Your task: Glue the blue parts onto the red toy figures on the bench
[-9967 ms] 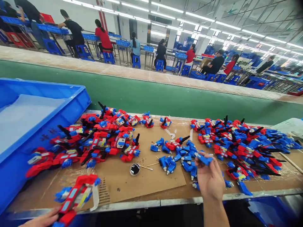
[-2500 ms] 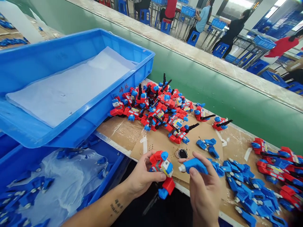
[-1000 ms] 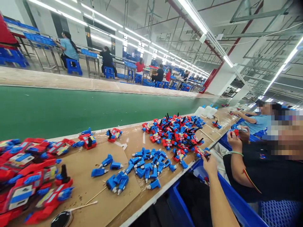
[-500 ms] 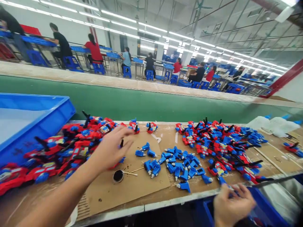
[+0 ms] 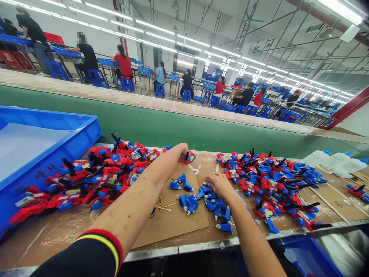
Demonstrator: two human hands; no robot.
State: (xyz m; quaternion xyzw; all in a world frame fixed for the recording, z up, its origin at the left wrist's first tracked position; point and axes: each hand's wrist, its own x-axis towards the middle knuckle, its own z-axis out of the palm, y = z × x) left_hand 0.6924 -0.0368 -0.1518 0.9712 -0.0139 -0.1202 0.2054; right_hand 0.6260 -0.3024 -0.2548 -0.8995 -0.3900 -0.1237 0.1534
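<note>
My left hand (image 5: pixel 182 149) reaches to the far side of the table, its fingers bent down around a small red and blue toy robot (image 5: pixel 189 157). My forearm and the back of the hand hide part of the grip. My right hand (image 5: pixel 221 185) is palm down over a pile of small blue toy parts (image 5: pixel 218 209) with pale pegs. Its fingers are stretched out and slightly apart, with the tips at the pile's upper left. Several more blue parts (image 5: pixel 188 202) lie just left on a cardboard sheet (image 5: pixel 173 232).
Heaps of red and blue toy robots lie to the left (image 5: pixel 112 169) and right (image 5: pixel 269 182). A blue tray (image 5: pixel 86 129) stands at far left. Cotton swabs (image 5: pixel 164 208) rest on the cardboard. White bottles with blue caps (image 5: pixel 317 158) are at right. A green belt (image 5: pixel 161 123) runs behind.
My left hand has moved right and away, from above the cardboard to the lone toy robot. My right hand has come from the table's front edge up and left onto the blue parts.
</note>
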